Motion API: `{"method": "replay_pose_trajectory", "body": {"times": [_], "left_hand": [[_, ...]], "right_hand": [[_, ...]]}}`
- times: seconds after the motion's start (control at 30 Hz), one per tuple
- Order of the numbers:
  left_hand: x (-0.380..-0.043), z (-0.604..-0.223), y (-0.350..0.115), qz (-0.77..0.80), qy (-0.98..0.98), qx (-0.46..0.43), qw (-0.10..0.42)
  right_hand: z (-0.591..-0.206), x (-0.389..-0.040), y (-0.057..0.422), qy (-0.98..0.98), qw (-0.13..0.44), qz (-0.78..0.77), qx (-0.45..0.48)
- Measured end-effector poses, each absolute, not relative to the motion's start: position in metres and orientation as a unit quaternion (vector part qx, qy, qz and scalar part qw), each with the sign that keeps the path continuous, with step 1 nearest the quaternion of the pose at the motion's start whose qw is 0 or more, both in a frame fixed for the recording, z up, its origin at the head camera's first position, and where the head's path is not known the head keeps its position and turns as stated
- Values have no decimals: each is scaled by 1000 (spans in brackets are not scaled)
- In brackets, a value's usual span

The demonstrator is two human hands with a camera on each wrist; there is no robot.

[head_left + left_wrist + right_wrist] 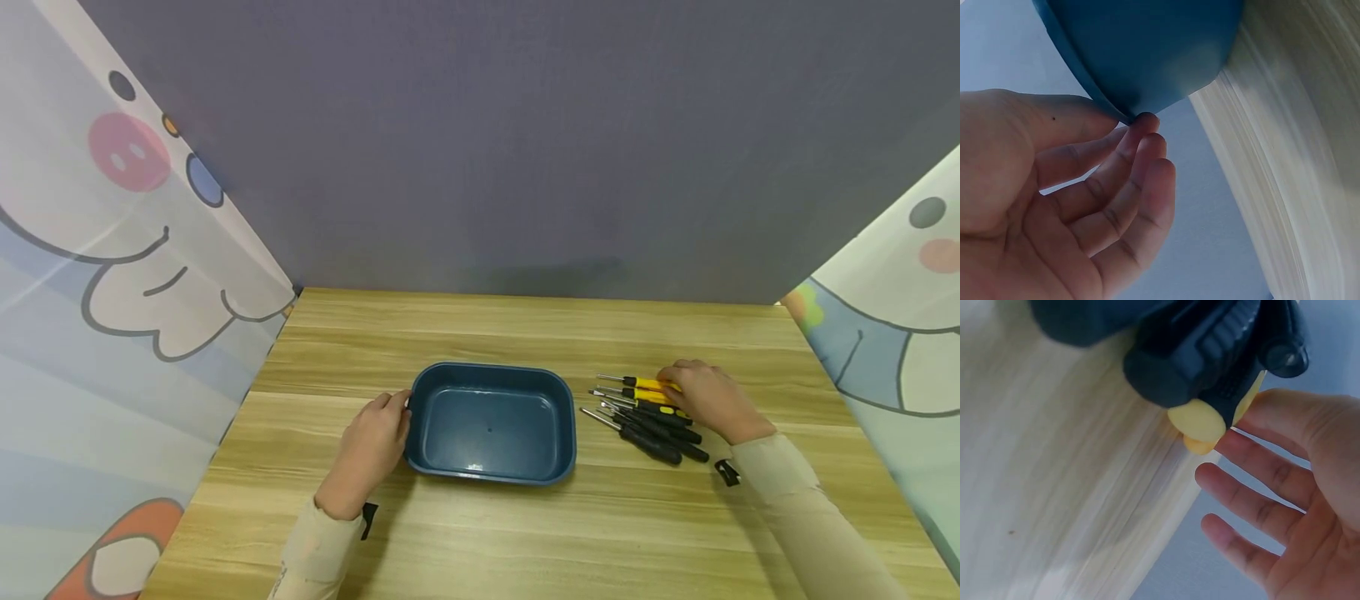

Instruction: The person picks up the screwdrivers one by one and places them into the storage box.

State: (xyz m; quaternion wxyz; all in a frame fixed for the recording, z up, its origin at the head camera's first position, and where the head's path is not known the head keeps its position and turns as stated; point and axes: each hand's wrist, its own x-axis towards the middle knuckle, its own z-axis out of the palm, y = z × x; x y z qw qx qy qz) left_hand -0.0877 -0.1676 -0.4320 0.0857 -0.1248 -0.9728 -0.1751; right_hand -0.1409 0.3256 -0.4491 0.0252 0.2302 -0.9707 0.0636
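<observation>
A dark blue plastic basin (489,429) lies on the wooden table with nothing in it. At its left end my left hand (377,437) pinches the rim between thumb and fingers; the left wrist view shows this blue rim (1091,87) closely. Right of the basin lies a bunch of screwdrivers, several with black handles (651,446) and some with yellow and black ones (643,394). My right hand (708,398) is at the far side of the bunch, pinching a yellow-handled screwdriver (647,383) by its handle. In the right wrist view, black handles (1166,369) partly hide the thumb's contact.
The light wooden table (525,542) ends at a grey wall panel (525,167) at the back. Cartoon-printed curtains (112,333) hang on both sides. Small black straps (727,472) show near both wrists.
</observation>
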Motion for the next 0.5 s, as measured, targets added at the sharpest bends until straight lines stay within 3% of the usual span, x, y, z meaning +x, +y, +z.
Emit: {"method": "replay_pose_trajectory", "body": {"times": [0.5], "left_hand": [[-89,-435,-169,-173,-972,-129,94]], "right_hand": [[-458,-147,328,-968,40,59,241]]}}
